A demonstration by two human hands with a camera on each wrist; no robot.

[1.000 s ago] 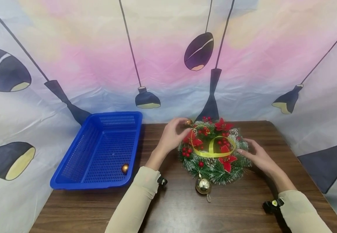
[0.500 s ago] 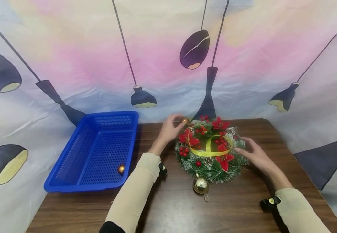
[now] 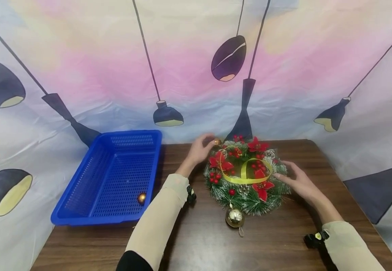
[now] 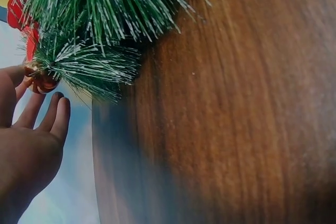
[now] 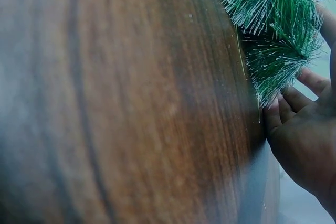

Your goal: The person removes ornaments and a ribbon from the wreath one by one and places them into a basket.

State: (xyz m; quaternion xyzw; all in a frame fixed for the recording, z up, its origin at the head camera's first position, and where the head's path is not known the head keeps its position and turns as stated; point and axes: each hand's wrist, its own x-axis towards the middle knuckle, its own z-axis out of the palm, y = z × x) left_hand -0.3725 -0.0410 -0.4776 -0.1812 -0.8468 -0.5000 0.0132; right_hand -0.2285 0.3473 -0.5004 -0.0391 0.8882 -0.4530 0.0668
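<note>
A green wreath (image 3: 250, 203) with frosted tips, red flowers, berries and pine cones lies on the table. At its far left edge my left hand (image 3: 198, 150) pinches a copper-coloured bauble (image 4: 43, 83) close against the needles. My right hand (image 3: 299, 183) grips the wreath's right side, thumb on top and fingers around the outer edge, as the right wrist view (image 5: 307, 129) also shows with the hand. A yellow ribbon (image 3: 245, 181) loops over the wreath's middle. From the wreath's near edge a gold bauble (image 3: 234, 218) with a string loop rests on the table.
A blue perforated plastic basket (image 3: 106, 219) stands left on the brown wooden table (image 3: 206, 248), with another copper-coloured bauble (image 3: 142, 198) inside. Behind the table hangs a cloth (image 3: 196, 67) printed with lamps.
The left forearm has shifted, bringing a black part of the sleeve into view. The left hand stays with the bauble at the wreath's edge; the right hand keeps its grip. The head view shifts slightly.
</note>
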